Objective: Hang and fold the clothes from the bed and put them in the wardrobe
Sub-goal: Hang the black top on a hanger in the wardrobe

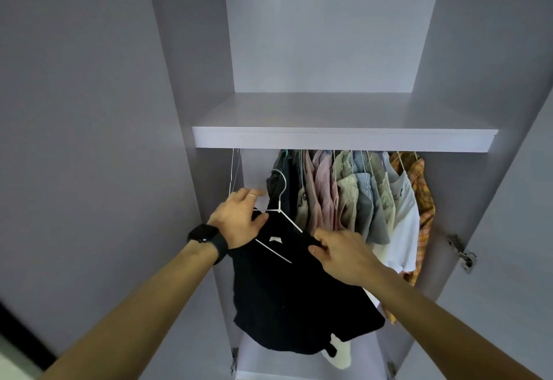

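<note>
A black garment (293,296) hangs on a white hanger (279,200) that I hold up inside the open wardrobe, below the shelf (344,140). My left hand (239,218) grips the hanger's left shoulder and the black cloth there, thumb on the fabric. My right hand (341,254) pinches the garment's collar at the right shoulder. The hanger's hook points up toward the rail, which the shelf hides. Several hung shirts (353,197) fill the rail to the right.
An empty wire hanger (235,170) hangs at the rail's left end. A plaid orange shirt (422,200) is furthest right. The right door carries a metal hinge (462,254). Something white (339,352) lies on the wardrobe floor below the black garment.
</note>
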Demonstrator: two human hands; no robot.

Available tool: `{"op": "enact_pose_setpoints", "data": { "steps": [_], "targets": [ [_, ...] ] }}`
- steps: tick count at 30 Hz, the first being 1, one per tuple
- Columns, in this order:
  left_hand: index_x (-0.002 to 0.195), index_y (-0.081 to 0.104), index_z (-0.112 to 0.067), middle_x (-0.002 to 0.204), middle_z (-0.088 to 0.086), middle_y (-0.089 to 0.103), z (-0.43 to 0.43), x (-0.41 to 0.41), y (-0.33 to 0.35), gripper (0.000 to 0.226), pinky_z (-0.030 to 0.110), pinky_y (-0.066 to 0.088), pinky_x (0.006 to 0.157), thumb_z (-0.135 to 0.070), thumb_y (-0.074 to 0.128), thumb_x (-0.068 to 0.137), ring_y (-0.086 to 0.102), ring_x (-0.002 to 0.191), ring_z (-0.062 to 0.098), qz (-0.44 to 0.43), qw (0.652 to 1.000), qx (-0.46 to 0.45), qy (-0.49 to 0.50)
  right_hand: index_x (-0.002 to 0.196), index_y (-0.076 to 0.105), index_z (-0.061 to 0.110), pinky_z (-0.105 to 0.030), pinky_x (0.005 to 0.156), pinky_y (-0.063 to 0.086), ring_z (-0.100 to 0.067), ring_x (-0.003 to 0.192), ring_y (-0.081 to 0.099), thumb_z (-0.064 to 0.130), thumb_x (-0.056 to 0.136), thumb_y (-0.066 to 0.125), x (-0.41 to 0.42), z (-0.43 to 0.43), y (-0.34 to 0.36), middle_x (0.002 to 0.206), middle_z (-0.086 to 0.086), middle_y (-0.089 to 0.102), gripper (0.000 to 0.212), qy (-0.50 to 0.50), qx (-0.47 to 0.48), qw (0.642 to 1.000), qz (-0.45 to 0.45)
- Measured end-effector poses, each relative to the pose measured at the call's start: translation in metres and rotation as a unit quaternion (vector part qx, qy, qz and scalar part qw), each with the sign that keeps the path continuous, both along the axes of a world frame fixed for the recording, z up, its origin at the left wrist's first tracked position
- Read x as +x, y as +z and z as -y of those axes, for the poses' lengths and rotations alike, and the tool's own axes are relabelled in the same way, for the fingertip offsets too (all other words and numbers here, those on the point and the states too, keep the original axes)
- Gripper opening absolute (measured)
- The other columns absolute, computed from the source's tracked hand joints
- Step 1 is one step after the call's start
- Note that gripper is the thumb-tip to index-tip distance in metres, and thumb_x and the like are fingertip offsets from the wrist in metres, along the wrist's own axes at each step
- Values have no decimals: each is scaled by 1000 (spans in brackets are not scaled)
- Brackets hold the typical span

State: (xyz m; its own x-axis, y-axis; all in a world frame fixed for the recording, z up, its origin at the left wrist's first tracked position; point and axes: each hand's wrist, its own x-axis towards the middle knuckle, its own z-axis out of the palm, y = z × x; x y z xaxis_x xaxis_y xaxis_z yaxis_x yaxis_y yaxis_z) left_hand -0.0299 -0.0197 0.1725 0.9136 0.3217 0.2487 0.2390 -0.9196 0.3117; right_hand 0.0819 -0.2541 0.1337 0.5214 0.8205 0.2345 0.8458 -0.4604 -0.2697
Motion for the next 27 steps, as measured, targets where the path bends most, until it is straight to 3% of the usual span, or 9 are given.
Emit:
{"op": "enact_pose_setpoints", "data": {
  "steps": [5, 8, 10, 15, 19, 21, 23, 27],
  "targets": [
    [155, 25, -26, 162, 7, 16, -57, -4, -1, 67, 46, 19, 121, -38, 56, 96, 20, 147, 30, -21, 992, 95, 83, 87, 46, 27, -32, 69, 39, -24, 83, 61, 43, 98, 55, 9, -34, -20, 78, 4, 61, 22, -33, -44, 995, -77],
    [159, 7, -27, 166, 8, -9, -91, 5, 7, 78, 53, 7, 123, -36, 52, 97, -2, 152, 30, -8, 980, 168, 109, 85, 50, 23, -29, 64, 33, -17, 77, 55, 43, 98, 56, 22, -64, -27, 75, 7, 56, 24, -59, -46, 993, -93],
    [160, -3, -28, 166, 6, -17, -111, 14, 12, 83, 54, 4, 122, -37, 50, 97, -6, 153, 31, 15, 970, 216, 110, 85, 49, 24, -28, 61, 32, -18, 78, 57, 43, 98, 55, 30, -87, -30, 76, 7, 55, 23, -59, -55, 992, -93],
    [156, -19, -26, 165, 5, -19, -141, 48, 7, 79, 55, -3, 121, -45, 31, 99, -6, 154, 32, 58, 932, 332, 132, 74, 44, 22, -26, 56, 35, -23, 79, 60, 39, 99, 55, 54, -152, -45, 73, 4, 55, 32, -97, -14, 982, -163],
    [156, -20, -16, 167, 10, -8, -155, 65, -13, 72, 56, -16, 118, -46, 14, 100, 5, 152, 39, 17, 886, 416, 202, 72, 47, 19, -29, 69, 44, -25, 83, 63, 42, 97, 56, 77, -201, -70, 74, 1, 58, 34, -152, 70, 959, -229],
    [155, -20, -13, 166, 12, -8, -163, 67, -18, 72, 57, -18, 116, -47, 11, 100, 9, 151, 41, -8, 860, 459, 224, 72, 52, 17, -27, 62, 42, -21, 74, 63, 42, 95, 58, 89, -226, -80, 72, 1, 60, 34, -163, 114, 949, -245],
    [156, -17, -11, 166, 12, -8, -164, 68, -17, 73, 57, -19, 115, -48, 11, 99, 13, 151, 40, -11, 852, 470, 230, 68, 51, 17, -24, 55, 41, -18, 65, 58, 37, 94, 61, 100, -245, -87, 68, 0, 57, 35, -166, 188, 919, -306],
    [157, -13, -10, 167, 11, -6, -165, 68, -22, 74, 58, -13, 119, -49, 11, 100, 20, 149, 39, -19, 834, 498, 236, 71, 52, 17, -24, 51, 48, -22, 71, 61, 29, 96, 63, 113, -277, -87, 77, -6, 59, 30, -152, 327, 842, -401]
  ]
}}
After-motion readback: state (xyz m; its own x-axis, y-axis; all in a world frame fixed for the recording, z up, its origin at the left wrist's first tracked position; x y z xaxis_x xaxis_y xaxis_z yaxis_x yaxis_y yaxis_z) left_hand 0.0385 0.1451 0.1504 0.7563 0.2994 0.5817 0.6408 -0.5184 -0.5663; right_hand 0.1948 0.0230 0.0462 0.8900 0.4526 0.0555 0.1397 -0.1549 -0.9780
